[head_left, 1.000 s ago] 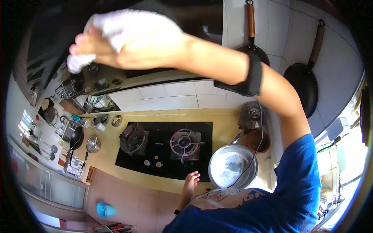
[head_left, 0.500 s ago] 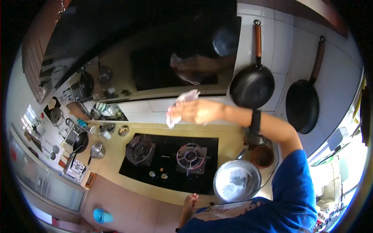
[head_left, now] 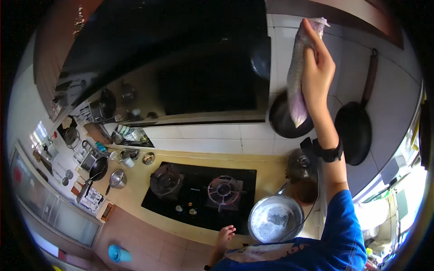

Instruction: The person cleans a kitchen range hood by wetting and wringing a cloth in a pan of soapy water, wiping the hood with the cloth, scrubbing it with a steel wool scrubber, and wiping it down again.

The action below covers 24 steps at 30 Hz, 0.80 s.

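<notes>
My right hand (head_left: 316,74) is raised high at the upper right, its fingers closed on a folded pale grey and purplish cloth (head_left: 296,86). The cloth is in front of the wall tiles and partly hides a hanging black frying pan (head_left: 289,124), handle included. I cannot tell whether the cloth touches the wall. Low down, in front of the gas hob (head_left: 199,192), my left hand (head_left: 225,235) is empty with its fingers loosely apart. A metal pan of whitish, sudsy liquid (head_left: 275,219) stands to the right of the hob.
A glossy black range hood (head_left: 181,67) overhangs the hob. Another black pan (head_left: 353,133) hangs further right. A brown pot (head_left: 305,192) and a dark glass vessel (head_left: 300,165) stand behind the metal pan. A small saucepan (head_left: 118,179) is on the left counter; a blue bin (head_left: 119,254) is on the floor.
My right hand has moved up and to the right with the cloth, from below the hood's edge to the tiled wall by the hanging pan. My left hand stays low, near the counter's front.
</notes>
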Each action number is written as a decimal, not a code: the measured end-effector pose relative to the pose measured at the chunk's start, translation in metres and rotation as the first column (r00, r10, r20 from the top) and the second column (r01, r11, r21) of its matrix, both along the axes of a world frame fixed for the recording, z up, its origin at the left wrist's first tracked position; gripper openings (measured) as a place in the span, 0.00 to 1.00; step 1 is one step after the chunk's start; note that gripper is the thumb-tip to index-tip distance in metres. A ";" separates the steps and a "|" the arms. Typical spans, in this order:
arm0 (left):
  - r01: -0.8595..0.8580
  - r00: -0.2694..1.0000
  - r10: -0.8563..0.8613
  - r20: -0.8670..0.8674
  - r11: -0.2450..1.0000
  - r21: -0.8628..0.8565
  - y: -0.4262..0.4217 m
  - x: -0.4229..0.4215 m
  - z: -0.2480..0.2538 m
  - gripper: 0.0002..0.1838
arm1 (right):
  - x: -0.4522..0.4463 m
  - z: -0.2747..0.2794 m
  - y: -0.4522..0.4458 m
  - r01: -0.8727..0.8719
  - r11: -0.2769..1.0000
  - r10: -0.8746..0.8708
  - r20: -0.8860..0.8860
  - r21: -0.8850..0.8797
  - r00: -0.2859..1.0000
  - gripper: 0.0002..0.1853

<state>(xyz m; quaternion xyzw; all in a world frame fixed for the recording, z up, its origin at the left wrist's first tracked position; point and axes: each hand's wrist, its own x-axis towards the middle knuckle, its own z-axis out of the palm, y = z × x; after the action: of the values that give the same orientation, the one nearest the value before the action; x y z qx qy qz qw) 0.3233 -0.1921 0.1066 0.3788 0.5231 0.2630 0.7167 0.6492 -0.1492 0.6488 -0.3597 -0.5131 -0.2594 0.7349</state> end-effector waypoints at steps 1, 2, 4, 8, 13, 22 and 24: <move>-0.011 1.000 0.011 0.003 1.000 -0.024 -0.005 0.002 0.000 0.18 | 0.001 0.010 0.012 -0.145 0.989 0.146 -0.013 0.007 0.989 0.23; -0.025 1.000 0.026 0.006 0.998 -0.049 -0.011 0.005 0.005 0.18 | 0.001 0.019 0.023 -0.286 0.958 0.287 -0.030 0.019 0.958 0.23; -0.031 0.999 0.035 0.027 0.989 -0.143 -0.016 0.004 -0.004 0.20 | -0.009 0.030 0.047 -0.574 0.814 0.572 0.051 0.089 0.819 0.23; -0.063 0.997 0.070 0.034 0.980 -0.191 -0.023 0.002 0.004 0.20 | -0.016 0.014 0.069 -0.610 0.792 0.610 0.002 0.031 0.792 0.25; -0.136 0.988 0.143 0.050 0.983 -0.124 -0.026 -0.019 -0.036 0.20 | -0.004 -0.015 0.085 -0.441 0.897 0.441 -0.022 -0.016 0.897 0.28; -0.213 0.975 0.215 0.052 0.976 -0.041 -0.056 -0.014 0.027 0.17 | 0.010 -0.075 0.099 0.109 0.989 -0.105 0.049 -0.098 0.993 0.20; -0.225 0.968 0.229 0.098 0.973 -0.053 -0.065 -0.010 0.036 0.17 | 0.028 -0.093 0.108 0.401 0.914 -0.377 0.228 -0.067 0.898 0.20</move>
<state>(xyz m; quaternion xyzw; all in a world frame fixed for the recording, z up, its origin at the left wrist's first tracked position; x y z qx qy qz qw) 0.3128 -0.2570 0.1427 0.2871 0.5306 0.3517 0.7158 0.6772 -0.0411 0.5557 -0.4663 -0.5193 -0.4083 0.5883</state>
